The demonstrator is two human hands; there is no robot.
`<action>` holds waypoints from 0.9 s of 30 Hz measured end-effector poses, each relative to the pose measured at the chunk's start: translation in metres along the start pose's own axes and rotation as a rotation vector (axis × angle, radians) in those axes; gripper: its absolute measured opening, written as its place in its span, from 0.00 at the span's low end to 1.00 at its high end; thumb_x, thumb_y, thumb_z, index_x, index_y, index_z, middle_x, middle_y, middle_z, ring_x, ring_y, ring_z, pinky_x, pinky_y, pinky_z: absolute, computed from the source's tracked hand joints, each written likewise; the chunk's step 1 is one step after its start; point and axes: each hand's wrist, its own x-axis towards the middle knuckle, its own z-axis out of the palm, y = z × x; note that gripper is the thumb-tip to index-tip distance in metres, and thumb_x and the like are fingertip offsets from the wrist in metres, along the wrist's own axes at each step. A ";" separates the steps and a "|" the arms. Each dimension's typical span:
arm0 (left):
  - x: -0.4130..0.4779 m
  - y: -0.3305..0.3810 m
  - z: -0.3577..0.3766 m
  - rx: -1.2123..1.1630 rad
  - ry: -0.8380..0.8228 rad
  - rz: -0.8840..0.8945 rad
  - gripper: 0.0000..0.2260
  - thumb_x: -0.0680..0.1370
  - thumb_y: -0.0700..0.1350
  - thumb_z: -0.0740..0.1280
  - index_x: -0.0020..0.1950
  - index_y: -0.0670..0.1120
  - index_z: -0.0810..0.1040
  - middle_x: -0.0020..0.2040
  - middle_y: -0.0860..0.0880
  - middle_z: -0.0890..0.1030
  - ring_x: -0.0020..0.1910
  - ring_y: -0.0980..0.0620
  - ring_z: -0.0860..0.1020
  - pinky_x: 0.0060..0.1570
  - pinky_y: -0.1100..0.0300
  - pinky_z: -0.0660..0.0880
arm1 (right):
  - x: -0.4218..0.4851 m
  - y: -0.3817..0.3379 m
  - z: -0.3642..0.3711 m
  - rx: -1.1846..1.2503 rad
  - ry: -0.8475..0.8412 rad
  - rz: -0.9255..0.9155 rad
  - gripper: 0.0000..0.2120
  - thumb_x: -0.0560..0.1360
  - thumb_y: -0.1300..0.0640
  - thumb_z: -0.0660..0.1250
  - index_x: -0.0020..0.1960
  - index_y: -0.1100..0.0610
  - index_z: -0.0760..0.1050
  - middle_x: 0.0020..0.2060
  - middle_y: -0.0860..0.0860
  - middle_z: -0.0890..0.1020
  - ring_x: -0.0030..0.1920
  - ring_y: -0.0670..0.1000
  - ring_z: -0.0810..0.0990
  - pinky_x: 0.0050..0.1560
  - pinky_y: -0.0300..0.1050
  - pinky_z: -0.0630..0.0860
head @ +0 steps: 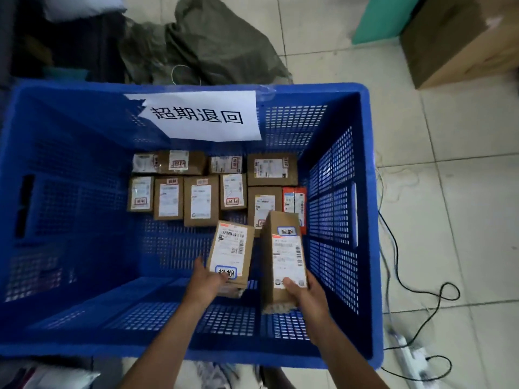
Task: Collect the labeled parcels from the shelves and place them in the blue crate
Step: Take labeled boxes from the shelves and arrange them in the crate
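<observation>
Parcels of brown cardboard fill both hands above the near right part of the blue crate. The left hand grips the near end of the shorter parcel, thumb up its left side, fingers hidden beneath. Its top face carries a white shipping label with barcodes and a blue-bordered sticker with two black characters. The right hand clasps the taller parcel at its near end, thumb pressed on the white label, fingers wrapped round the right side. The same kind of blue-bordered sticker sits at its far end. On the crate floor, packed parcels lie label-up in two rows along the far wall, with a red parcel nearest the right wall. A white paper sign with black characters hangs on the far wall.
</observation>
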 end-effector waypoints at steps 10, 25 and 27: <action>0.108 -0.006 0.009 0.083 0.033 -0.064 0.23 0.74 0.46 0.74 0.66 0.41 0.73 0.62 0.42 0.81 0.53 0.43 0.79 0.56 0.52 0.76 | 0.081 0.003 -0.010 -0.020 0.206 0.115 0.14 0.75 0.63 0.71 0.59 0.56 0.77 0.52 0.58 0.85 0.49 0.61 0.85 0.53 0.63 0.81; 0.204 -0.015 0.053 0.229 -0.007 0.068 0.17 0.78 0.36 0.66 0.68 0.40 0.72 0.65 0.41 0.78 0.62 0.40 0.77 0.58 0.53 0.73 | 0.150 0.034 0.001 0.010 0.239 0.125 0.12 0.76 0.64 0.70 0.57 0.54 0.75 0.55 0.57 0.84 0.51 0.59 0.84 0.50 0.56 0.81; 0.211 -0.018 0.056 0.221 0.014 0.084 0.15 0.79 0.38 0.64 0.67 0.41 0.74 0.64 0.42 0.79 0.60 0.40 0.78 0.57 0.52 0.75 | 0.153 0.038 0.002 0.034 0.251 0.119 0.16 0.75 0.64 0.71 0.61 0.55 0.74 0.56 0.56 0.83 0.53 0.59 0.83 0.55 0.59 0.80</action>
